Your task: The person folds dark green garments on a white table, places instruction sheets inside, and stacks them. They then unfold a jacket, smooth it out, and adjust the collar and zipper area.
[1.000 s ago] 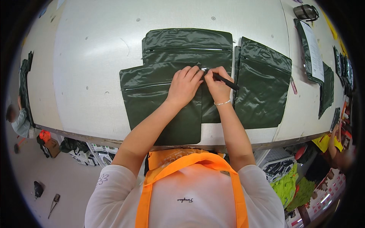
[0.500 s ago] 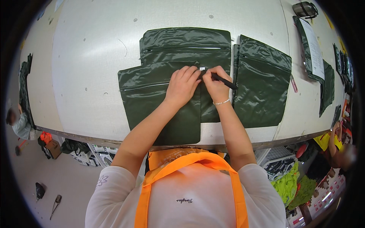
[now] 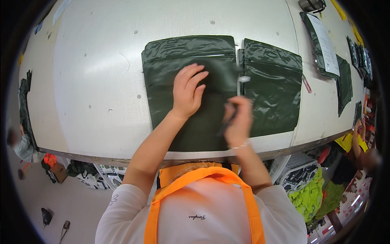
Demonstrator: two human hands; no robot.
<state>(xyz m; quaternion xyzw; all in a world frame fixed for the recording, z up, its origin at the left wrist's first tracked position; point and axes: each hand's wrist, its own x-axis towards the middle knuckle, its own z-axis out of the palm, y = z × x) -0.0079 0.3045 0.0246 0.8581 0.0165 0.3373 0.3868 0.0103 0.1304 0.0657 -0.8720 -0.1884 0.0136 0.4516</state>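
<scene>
My left hand [image 3: 189,89] lies with its fingers apart on a dark green coated fabric piece [image 3: 201,130]. That piece overlaps a stack of similar green pieces [image 3: 189,44] with a zipper line near the far edge. At its right edge, my right hand [image 3: 240,120] is blurred, its fingers closed round a black pen [image 3: 226,127] angled down toward me. A small white tag [image 3: 243,79], also blurred, juts out beyond the piece's right edge. Just to the right lies another stack of green zippered pieces [image 3: 272,93].
A pinkish cutter or pen [image 3: 306,84] lies right of the second stack. Farther right, a paper sheet [image 3: 325,42] rests on more green pieces. A metal pot [image 3: 312,5] stands at the far right. The table's near edge [image 3: 97,158] runs before me; other people are at both sides.
The front green piece has shifted right and lies squarer over the stack. My hands have parted: the right moved down toward me with the pen, and the left stopped holding the corner.
</scene>
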